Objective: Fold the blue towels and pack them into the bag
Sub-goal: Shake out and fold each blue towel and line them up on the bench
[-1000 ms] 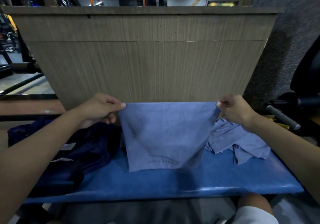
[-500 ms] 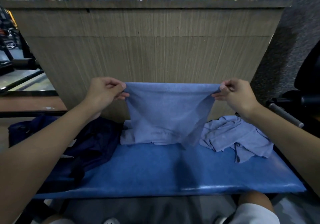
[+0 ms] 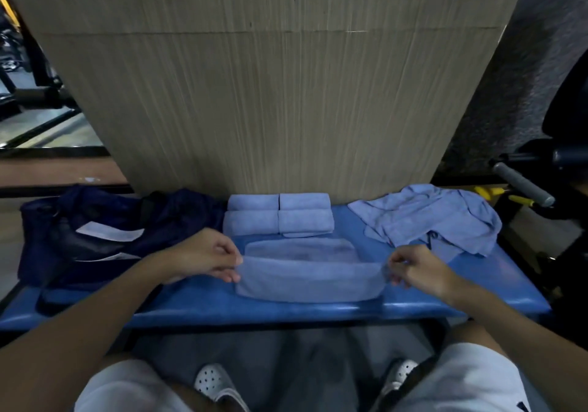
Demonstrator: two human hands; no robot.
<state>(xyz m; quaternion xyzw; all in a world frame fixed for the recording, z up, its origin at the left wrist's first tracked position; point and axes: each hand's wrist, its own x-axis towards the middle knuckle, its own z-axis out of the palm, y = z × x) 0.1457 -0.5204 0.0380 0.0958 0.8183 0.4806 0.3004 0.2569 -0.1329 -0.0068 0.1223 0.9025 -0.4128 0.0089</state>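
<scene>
- Blue towel (image 3: 308, 281) lies across the near part of the bench (image 3: 477, 287), doubled over into a long band, with a second layer showing behind its upper edge.
- The left hand (image 3: 203, 257) pinches the band's left end between thumb and fingers. The right hand (image 3: 420, 270) pinches the right end the same way. Both grips are narrow.
- This fold looks about half made. The band probably needs at least one more fold to match the finished ones.
- Just behind it, four folded towels (image 3: 278, 217) sit in two rows of two, touching one another.
- To the right, a crumpled heap (image 3: 426, 220) of unfolded towels waits; how many it holds cannot be told.
- To the left, one dark bag (image 3: 95, 236) slumps on the bench. No towel shows in it, so packing seems not yet begun.
- Farthest back stands a wooden panel (image 3: 270, 93).
</scene>
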